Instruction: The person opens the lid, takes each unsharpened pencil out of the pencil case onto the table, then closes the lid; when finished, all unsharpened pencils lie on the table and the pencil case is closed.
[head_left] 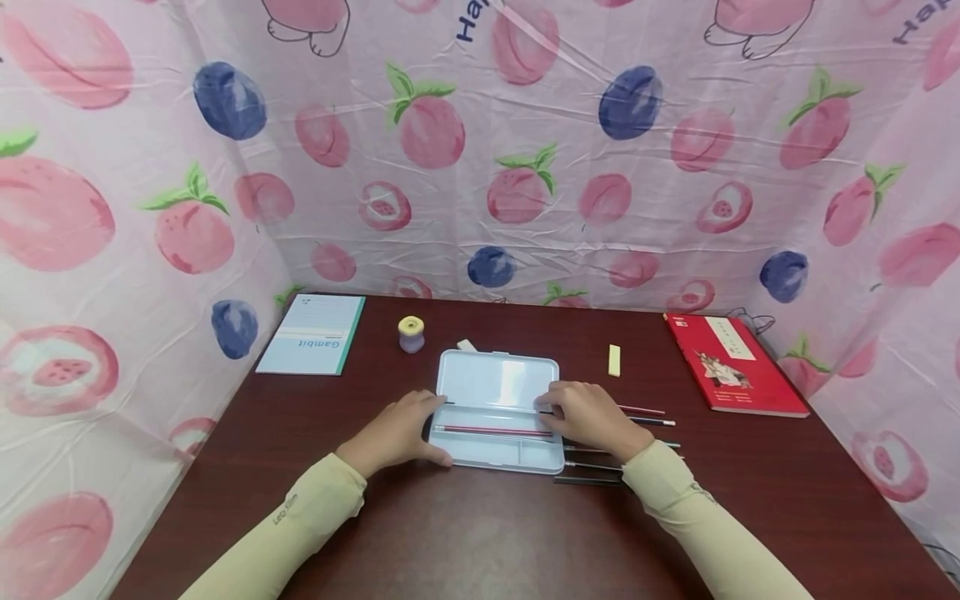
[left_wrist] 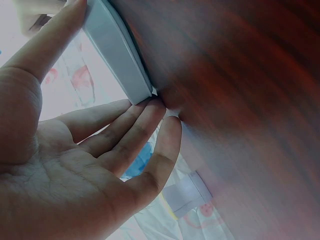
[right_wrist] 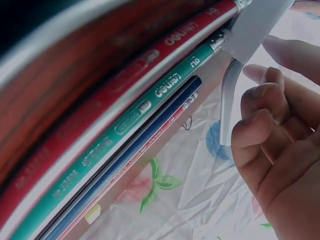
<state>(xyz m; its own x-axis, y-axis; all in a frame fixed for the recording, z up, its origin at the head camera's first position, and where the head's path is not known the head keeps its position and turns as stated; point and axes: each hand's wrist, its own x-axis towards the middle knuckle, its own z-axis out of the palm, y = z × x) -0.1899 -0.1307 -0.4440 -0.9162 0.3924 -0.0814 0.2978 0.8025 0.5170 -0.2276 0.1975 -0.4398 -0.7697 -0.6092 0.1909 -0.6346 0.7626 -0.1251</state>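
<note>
A light-blue pencil case [head_left: 498, 382] lies opened out on the dark table, its lid tilted back on the far side. Inside its tray is a red pencil [head_left: 495, 431]. My left hand [head_left: 401, 429] grips the case's left end, thumb at the front corner and fingers at the back; the left wrist view shows fingertips against the case's end wall [left_wrist: 117, 55]. At the right end, near the hinge, my right hand [head_left: 592, 417] holds the case with curled fingers. Partly beneath that hand lie several pencils, including a red one [right_wrist: 190, 32] and a green one [right_wrist: 175, 75].
At the back left is a light-blue notebook [head_left: 307, 333], with a yellow-topped purple container [head_left: 411, 333] beside it. A small white block [head_left: 467, 345] sits behind the lid. Farther right are a yellow strip [head_left: 614, 360] and a red book [head_left: 738, 367]. Patterned cloth [head_left: 510, 250] hangs behind the table.
</note>
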